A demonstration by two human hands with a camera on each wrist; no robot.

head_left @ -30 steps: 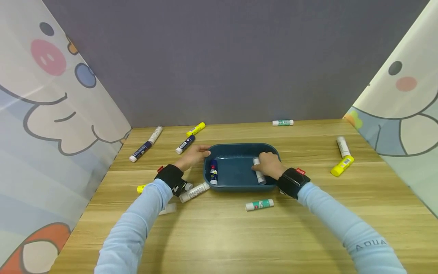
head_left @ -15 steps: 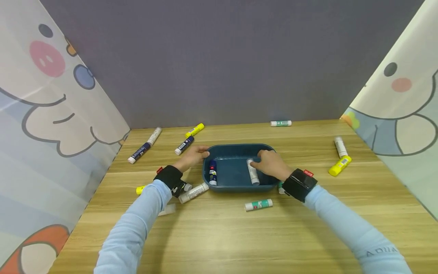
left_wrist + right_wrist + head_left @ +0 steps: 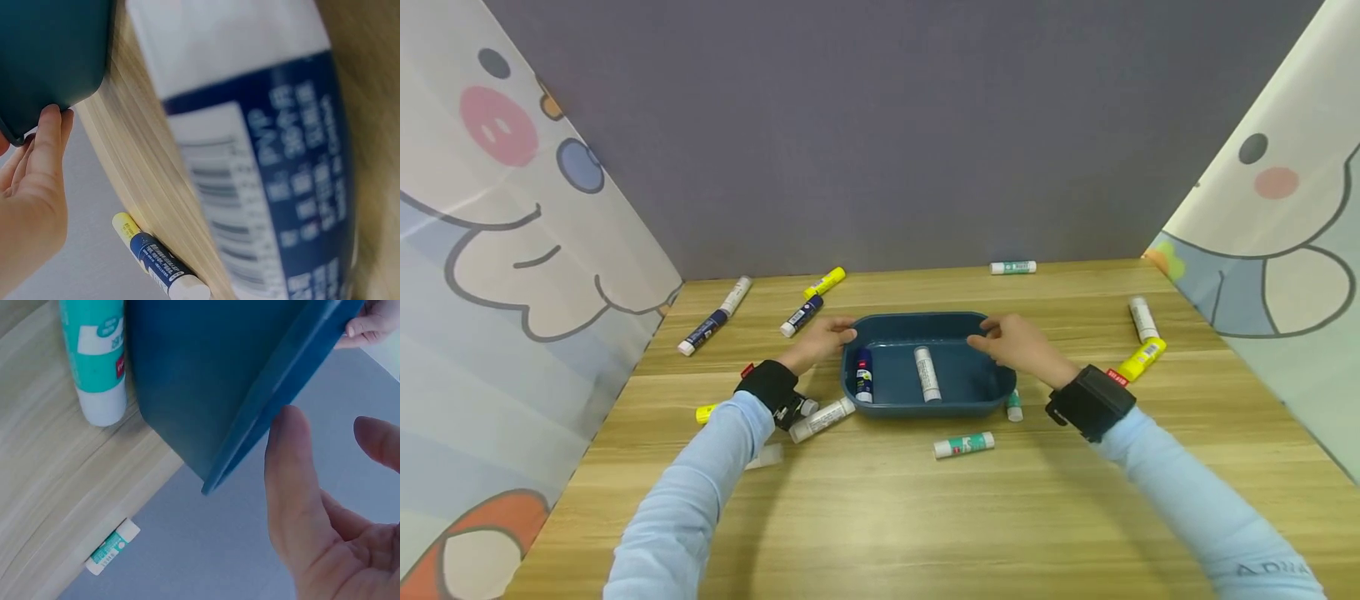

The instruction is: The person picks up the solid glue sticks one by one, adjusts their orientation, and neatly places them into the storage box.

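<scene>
- Two glue sticks lie flat inside the dark teal tray (image 3: 964,379): a navy glue stick (image 3: 864,372) along its left wall, and a white glue stick (image 3: 927,374), slightly slanted, near the middle.
- The left hand (image 3: 820,343) grips the tray's left rim between thumb and fingers.
- The right hand (image 3: 1024,346) is open, thumb and forefinger spread apart at the tray's far right corner; whether a finger touches the rim I cannot tell.
- Just beside the tray's right end lies a green-and-white glue stick (image 3: 1014,406); another green-labelled stick (image 3: 964,445) lies in front of the tray, and a third green stick (image 3: 1012,267) near the grey back wall (image 3: 880,133).
- At the tray's near left corner lies a printed white stick (image 3: 822,419); a yellow stick (image 3: 706,413) and a pale stick (image 3: 767,456) are partly hidden by the left arm.
- Farther left, a white-and-navy pair (image 3: 727,313) lies end to end; nearer the tray, a yellow-and-navy pair (image 3: 814,300) lies likewise.
- On the right, a white-and-yellow pair (image 3: 1148,335) meets at an angle.
- Black wristbands (image 3: 1093,404) and light blue sleeves (image 3: 672,492) cover the arms above the wood-grain table (image 3: 880,525).
</scene>
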